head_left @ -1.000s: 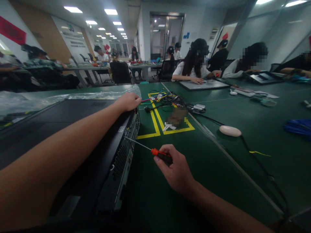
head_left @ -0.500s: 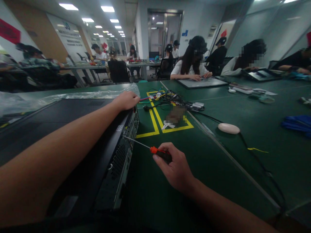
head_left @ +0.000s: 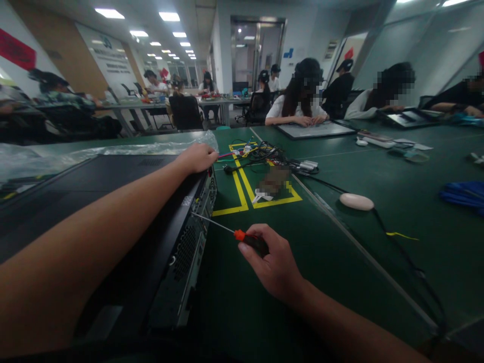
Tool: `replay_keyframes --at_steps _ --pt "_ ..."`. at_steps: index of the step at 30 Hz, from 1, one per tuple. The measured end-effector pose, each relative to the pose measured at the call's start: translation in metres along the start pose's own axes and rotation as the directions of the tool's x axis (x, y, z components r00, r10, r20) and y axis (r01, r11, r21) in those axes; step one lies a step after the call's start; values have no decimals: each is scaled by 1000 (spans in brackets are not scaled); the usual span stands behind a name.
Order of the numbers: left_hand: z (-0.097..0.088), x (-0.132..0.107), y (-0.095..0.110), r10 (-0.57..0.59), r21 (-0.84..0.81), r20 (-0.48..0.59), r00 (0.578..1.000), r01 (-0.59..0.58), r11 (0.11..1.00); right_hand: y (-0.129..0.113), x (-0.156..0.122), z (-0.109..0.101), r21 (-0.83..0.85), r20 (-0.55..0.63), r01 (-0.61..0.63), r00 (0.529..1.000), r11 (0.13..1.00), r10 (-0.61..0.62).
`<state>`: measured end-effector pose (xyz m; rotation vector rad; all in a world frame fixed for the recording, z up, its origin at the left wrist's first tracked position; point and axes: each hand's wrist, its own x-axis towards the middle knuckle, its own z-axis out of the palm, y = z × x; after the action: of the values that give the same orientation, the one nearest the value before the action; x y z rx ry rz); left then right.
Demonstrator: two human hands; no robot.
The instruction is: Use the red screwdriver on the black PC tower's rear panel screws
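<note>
A black computer case lies flat on the green table, its rear panel facing right. My left hand rests closed over the case's far top corner, gripping its edge. A screwdriver with a red and black handle is held in my right hand, fingers wrapped round the handle. Its thin metal shaft points left and its tip touches the case's rear panel near the upper edge.
A tangle of cables lies inside a yellow taped square. A white mouse with its cord sits to the right. Clear plastic wrap lies behind the case. Several people sit at this and other tables.
</note>
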<state>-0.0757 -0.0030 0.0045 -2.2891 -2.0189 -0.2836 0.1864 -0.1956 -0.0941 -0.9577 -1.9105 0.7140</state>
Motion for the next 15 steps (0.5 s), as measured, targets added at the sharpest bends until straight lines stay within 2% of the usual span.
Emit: replay_keyframes --at_steps 15 --pt "-1 0 1 17 34 16 1000 -17 999 4 2 -2 -26 -26 34 999 999 -35"
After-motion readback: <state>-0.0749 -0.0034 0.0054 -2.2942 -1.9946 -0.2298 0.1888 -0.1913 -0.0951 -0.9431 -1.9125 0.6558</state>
